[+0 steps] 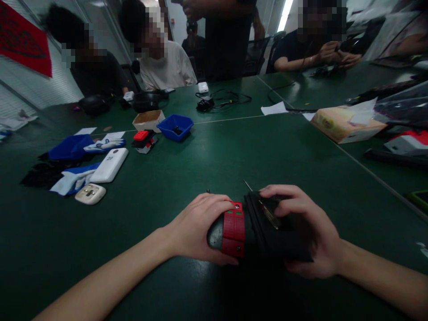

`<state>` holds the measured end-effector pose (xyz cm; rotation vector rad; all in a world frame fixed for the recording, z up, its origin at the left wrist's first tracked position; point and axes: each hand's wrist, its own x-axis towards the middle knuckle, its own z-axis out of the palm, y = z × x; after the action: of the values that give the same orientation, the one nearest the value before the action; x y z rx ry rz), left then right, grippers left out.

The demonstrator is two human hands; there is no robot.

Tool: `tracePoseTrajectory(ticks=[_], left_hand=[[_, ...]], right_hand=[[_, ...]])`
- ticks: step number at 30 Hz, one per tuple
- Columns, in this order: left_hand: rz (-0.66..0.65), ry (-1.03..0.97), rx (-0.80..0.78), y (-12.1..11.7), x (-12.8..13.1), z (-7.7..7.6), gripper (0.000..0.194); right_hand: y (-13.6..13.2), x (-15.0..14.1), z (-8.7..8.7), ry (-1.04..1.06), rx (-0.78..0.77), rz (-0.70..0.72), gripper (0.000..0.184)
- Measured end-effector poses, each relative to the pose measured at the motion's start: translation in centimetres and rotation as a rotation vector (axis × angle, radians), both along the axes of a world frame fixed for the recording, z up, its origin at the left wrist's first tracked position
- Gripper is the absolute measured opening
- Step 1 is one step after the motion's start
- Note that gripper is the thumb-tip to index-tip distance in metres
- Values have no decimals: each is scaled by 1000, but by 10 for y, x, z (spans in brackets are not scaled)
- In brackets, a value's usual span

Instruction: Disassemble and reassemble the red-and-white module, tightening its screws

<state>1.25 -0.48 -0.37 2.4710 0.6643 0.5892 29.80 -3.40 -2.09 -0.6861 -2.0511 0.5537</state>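
Note:
My left hand [203,227] is closed around a rounded grey device with a red band [234,232], which has screws at its corners. My right hand [310,227] grips a dark black box-like piece [277,245] with ridges along its left side. Across the top of that piece, by my right fingertips, lies a small screwdriver [268,215] with a clear handle and a thin shaft pointing away to the left. The two pieces sit close side by side; whether they are joined I cannot tell. Shadow hides their undersides.
On the left lie blue-white gloves [75,179], a white power bank-like block [110,166], a cream-coloured gadget [90,194] and a red-black device [144,140]. Farther back stands a blue bin [175,128]. A tissue box [347,125] is at right. Several people sit or stand across the table.

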Motion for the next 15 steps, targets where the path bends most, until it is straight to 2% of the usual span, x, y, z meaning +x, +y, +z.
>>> tracePoseTrajectory(ticks=[11, 15], left_hand=[[125, 35, -35, -11, 8, -1, 94], [129, 45, -55, -12, 10, 0, 97]], right_hand=[[-5, -8, 2, -47, 222, -20, 49], [-5, -13, 1, -70, 238, -58, 51]])
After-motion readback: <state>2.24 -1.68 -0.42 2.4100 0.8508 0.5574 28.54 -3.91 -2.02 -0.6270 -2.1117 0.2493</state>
